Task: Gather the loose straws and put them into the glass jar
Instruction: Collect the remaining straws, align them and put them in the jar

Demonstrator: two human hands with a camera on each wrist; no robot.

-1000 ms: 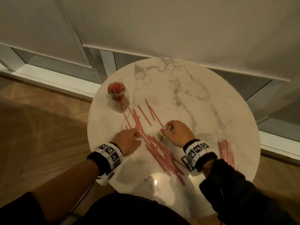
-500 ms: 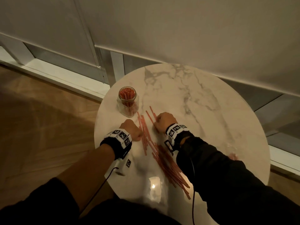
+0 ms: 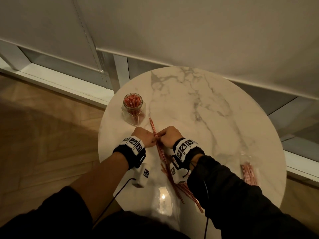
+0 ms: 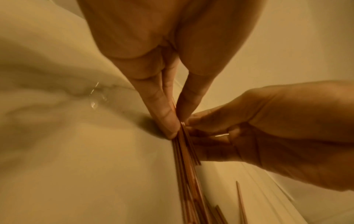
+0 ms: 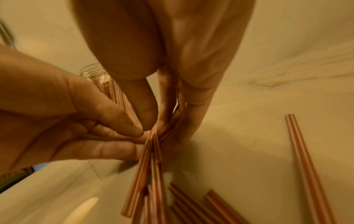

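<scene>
We've got both hands, left hand [image 3: 144, 137] and right hand [image 3: 170, 136], pinching a bundle of straws [image 3: 156, 135] between them on the marble worktop [image 3: 207, 109], just beside the glass jar [image 3: 133, 109]; more loose straws [image 3: 181, 188] lie nearer us.

the left hand [image 4: 162, 68] reaches down from the top of the view, its fingers [image 4: 162, 109] and thumb pinching a bundle of straws [image 4: 184, 159] against the pale marbled surface [image 4: 67, 151]. the right hand [image 4: 268, 136] comes in from the right, its fingertips curled onto the same bundle just beside the left's. a few loose straws [image 4: 240, 201] lie on the surface lower right.
</scene>
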